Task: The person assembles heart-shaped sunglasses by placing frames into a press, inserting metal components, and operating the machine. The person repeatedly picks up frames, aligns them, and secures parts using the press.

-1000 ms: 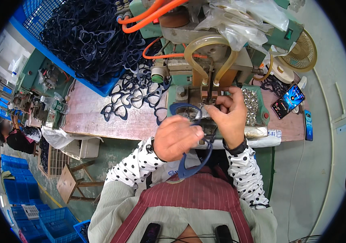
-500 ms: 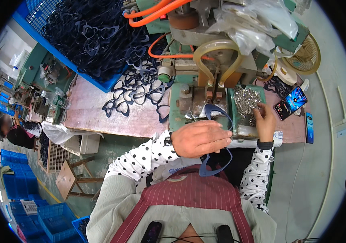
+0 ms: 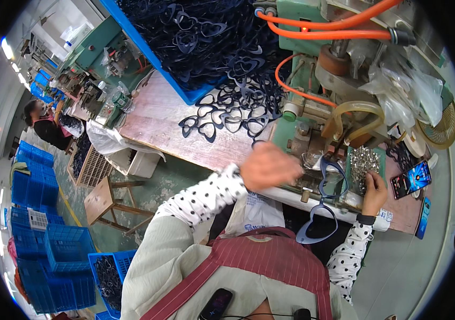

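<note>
A dark blue heart-shaped eyeglass frame point(image 3: 324, 181) is at the press machine point(image 3: 339, 133), one rim by its metal jig and the other hanging over the table's front edge. My left hand point(image 3: 271, 168) is apart from it, to its left, over the table edge; motion smears its fingers. My right hand point(image 3: 375, 194) is at the green tray point(image 3: 381, 160) of small shiny metal parts point(image 3: 364, 164), thumb and fingertips pinched together at the parts. Whatever is between those fingertips is too small to make out. More loose eyeglass frames point(image 3: 232, 121) lie on the table beyond my left hand.
A large blue crate point(image 3: 189, 98) heaped with dark frames stands at the back. Orange hoses point(image 3: 334, 33) run above the machine. A lit phone point(image 3: 411, 180) and a fan point(image 3: 440, 125) are at the right. A wooden stool point(image 3: 102, 200) stands left; a person point(image 3: 49, 128) sits farther off.
My left hand has come off the eyeglass frame and moved left; the frame stays at the machine. My right hand is still at the metal parts. The whole view has turned left.
</note>
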Tool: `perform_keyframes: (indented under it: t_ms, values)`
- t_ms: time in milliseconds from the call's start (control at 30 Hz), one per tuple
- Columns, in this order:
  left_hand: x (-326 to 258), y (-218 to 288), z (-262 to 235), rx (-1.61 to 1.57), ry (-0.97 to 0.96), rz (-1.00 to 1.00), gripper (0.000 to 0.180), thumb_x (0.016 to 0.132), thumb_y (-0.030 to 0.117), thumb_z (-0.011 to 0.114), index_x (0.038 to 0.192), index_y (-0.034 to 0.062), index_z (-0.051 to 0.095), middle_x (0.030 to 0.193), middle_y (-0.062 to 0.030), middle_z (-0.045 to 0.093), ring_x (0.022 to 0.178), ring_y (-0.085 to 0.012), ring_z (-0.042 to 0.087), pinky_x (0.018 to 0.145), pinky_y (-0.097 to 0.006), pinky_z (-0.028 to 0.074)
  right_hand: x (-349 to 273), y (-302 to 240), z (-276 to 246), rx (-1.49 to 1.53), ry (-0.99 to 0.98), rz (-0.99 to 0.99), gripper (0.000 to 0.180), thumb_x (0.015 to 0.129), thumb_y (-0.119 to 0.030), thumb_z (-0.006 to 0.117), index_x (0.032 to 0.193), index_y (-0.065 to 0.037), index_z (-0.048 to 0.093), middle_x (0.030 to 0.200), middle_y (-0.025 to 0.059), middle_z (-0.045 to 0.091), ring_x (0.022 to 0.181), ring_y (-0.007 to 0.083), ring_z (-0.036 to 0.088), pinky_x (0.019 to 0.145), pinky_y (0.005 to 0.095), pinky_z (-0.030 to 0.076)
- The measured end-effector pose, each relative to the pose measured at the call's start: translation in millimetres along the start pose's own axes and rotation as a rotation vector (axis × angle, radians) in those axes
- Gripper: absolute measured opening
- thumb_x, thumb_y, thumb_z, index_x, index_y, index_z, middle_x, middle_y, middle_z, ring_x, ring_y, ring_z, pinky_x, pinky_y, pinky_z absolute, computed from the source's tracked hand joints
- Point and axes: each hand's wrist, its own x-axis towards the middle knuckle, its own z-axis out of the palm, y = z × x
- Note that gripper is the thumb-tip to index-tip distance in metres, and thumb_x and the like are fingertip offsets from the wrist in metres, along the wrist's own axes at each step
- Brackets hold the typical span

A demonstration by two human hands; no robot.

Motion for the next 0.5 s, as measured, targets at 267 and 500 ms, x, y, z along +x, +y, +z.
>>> perform_keyframes:
  t_ms: [267, 500]
  values:
    - [-136.4, -143.5, -70.2, 0.796, -0.618, -1.383, 0.031, 0.086, 0.035, 0.063, 0.09, 0.0047, 0.068, 0.09, -0.0178, 0.069, 0.086, -0.0366, 0.066, 0.072, -0.045, 0.053, -6.0, -6.5, 2.9, -0.048, 0.005, 0.011, 0.013, 0.082, -0.006, 0.072, 0.094, -0.002, 0.072, 0.087, 0.008, 0.071, 0.08, 0.0159, 0.065, 0.075, 0.027, 0.05]
    - [-155.1, -159.5, -65.7, 0.843, -0.435, -1.531, 0.022, 0.089, 0.017, 0.051, 0.108, 0.0126, 0.062, 0.089, -0.0188, 0.07, 0.082, -0.0372, 0.069, 0.069, -0.049, 0.054, -5.8, -12.9, 2.6, -0.11, 0.038, -0.055, 0.014, 0.083, -0.006, 0.069, 0.096, -0.002, 0.071, 0.09, 0.0101, 0.072, 0.081, 0.0185, 0.066, 0.075, 0.0291, 0.05]
